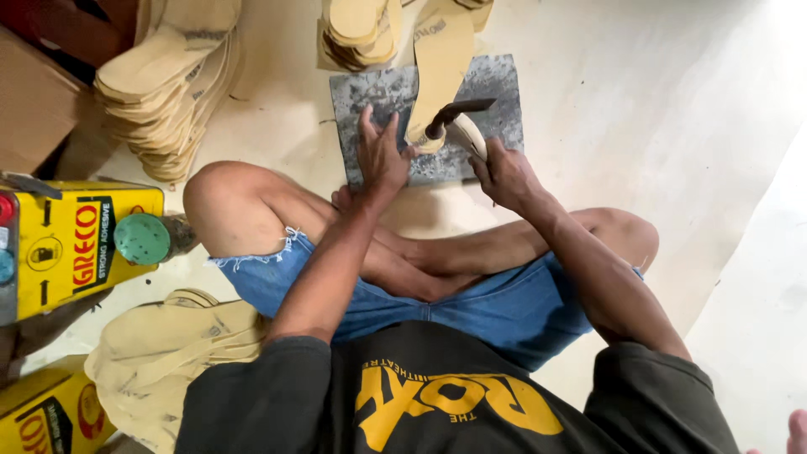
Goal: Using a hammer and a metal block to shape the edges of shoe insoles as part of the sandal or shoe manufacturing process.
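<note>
I sit cross-legged on the floor in front of a grey stone slab (496,118). A tan shoe insole (439,67) lies lengthwise on the slab. My left hand (380,155) presses down on the slab beside the insole's near end, fingers spread. My right hand (503,172) grips the pale handle of a hammer (458,118), whose dark metal head rests on the insole's heel end.
Stacks of tan insoles lie at the far left (168,92) and beyond the slab (357,34). Another heap (164,357) sits by my left knee. Yellow adhesive cans (80,244) with a green cap stand at the left. A cardboard box (34,101) is at the far left.
</note>
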